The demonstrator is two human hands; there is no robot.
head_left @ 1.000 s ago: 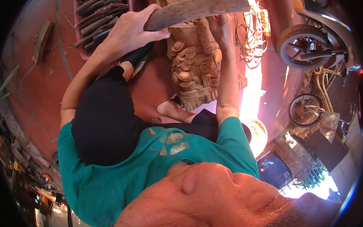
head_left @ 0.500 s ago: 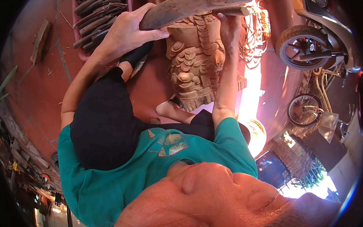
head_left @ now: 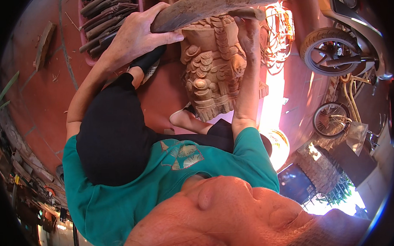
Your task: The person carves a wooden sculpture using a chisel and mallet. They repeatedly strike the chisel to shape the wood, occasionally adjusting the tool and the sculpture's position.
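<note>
A carved wooden statue [head_left: 208, 75], covered in coin-like discs and rounded reliefs, stands on the floor in front of me. Across its top passes a long, thick, worn wooden club [head_left: 214, 7], tapered toward the left. My left hand [head_left: 144, 31] is closed round that narrower end, thumb below it. My right hand [head_left: 247, 30] is raised at the statue's right side, its fingers closed about a round wooden tool handle [head_left: 249, 13] just under the club. The far end of this tool is hidden behind the club, so its kind does not show.
A pink crate [head_left: 89, 57] of long dark-handled tools stands at the far left, near a wood offcut [head_left: 44, 46] on the red tiles. Right of the statue lies a coiled cord [head_left: 277, 42]. Farther right are a motorbike wheel [head_left: 329, 51] and a bicycle wheel [head_left: 331, 119].
The club's thick end has shifted slightly right. The tool handle in my right hand has dipped and moved a little left. My left hand has stayed nearly still.
</note>
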